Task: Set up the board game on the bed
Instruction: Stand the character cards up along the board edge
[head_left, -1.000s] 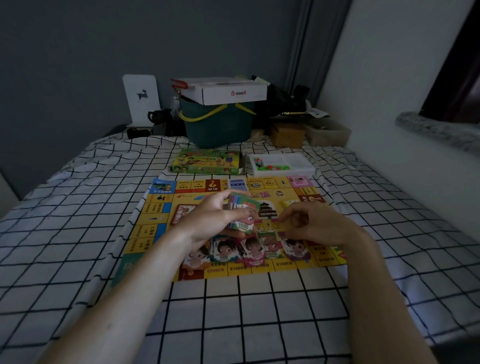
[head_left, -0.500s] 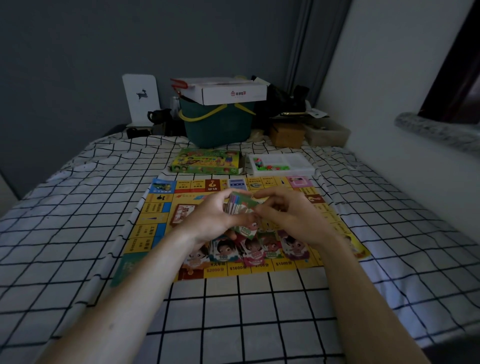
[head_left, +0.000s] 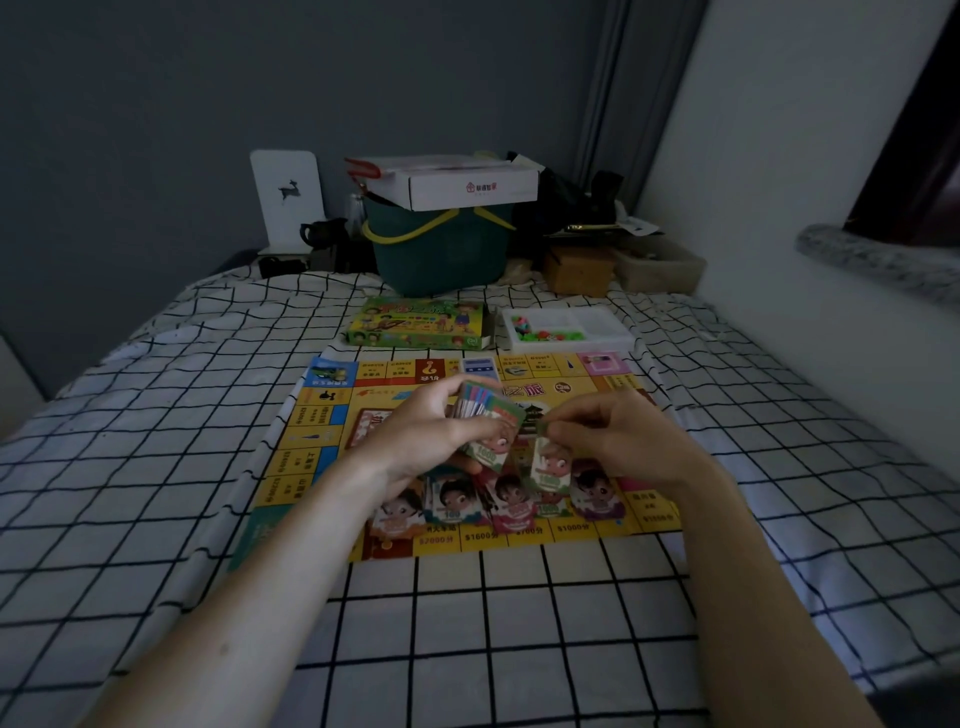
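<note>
A yellow game board (head_left: 322, 415) lies flat on the checked bedsheet (head_left: 156, 467). My left hand (head_left: 426, 436) grips a stack of play-money notes (head_left: 488, 410) above the board's middle. My right hand (head_left: 618, 441) pinches a single green note (head_left: 550, 467) just right of the stack, hanging over a row of money piles (head_left: 457, 501) laid along the board's near edge. The green game box (head_left: 415, 322) and a white tray (head_left: 597, 338) of small coloured pieces sit beyond the board.
A dark green basket (head_left: 441, 249) with a white carton (head_left: 467, 182) on top stands at the head of the bed, flanked by a white stand (head_left: 288, 197) and brown boxes (head_left: 576, 270). A wall runs along the right side.
My right hand met the stack in my left hand, then drew away to the right with one green note pinched in it. The left hand stayed in place.
</note>
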